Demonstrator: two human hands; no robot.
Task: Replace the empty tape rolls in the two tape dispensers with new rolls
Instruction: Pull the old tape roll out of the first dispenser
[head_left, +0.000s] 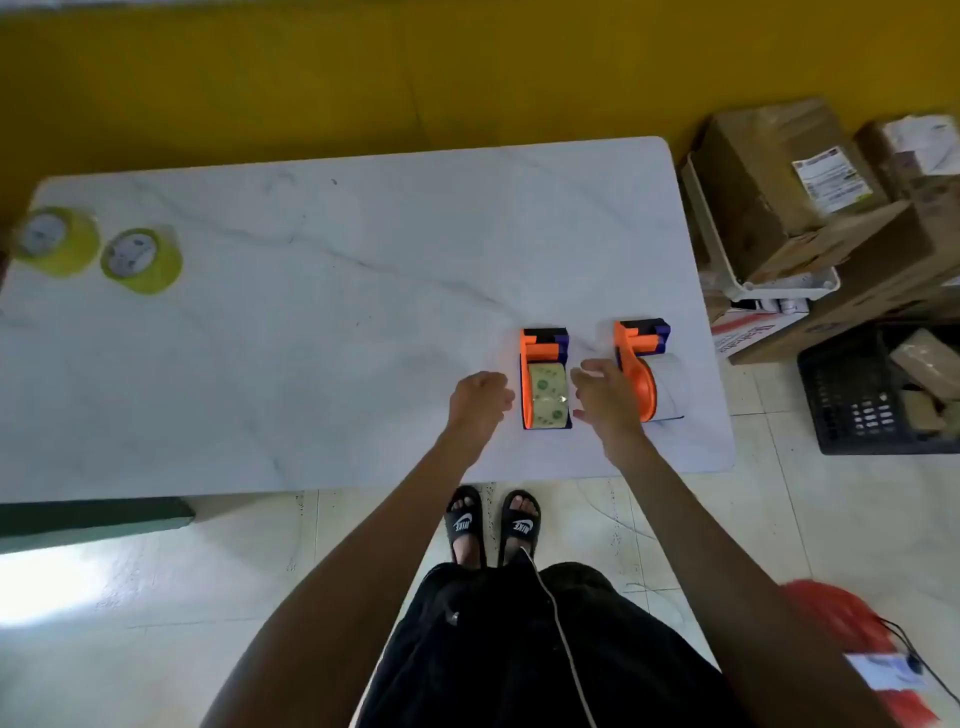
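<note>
1. Both hands hover low over the white table (311, 312), one on each side of the left tape dispenser (545, 376). The left hand (480, 397) sits at its 9 o'clock with fingers curled loosely, holding nothing; whether it touches the dispenser is hard to tell.
2. At the dispenser's 3 o'clock, the right hand (602, 397) is half open and empty, fingers spread toward the gap between the two dispensers.
3. Part of the right tape dispenser (641, 371) is hidden behind the right hand, and its roll looks pale, possibly an empty core.
4. A greenish roll fills the left dispenser.
5. Two yellow-green tape rolls (143, 260) stand far off at 10 o'clock; the outer one is blurred near the table edge.
6. Cardboard boxes (779, 197) at 2 o'clock are cut off by the frame.
</note>
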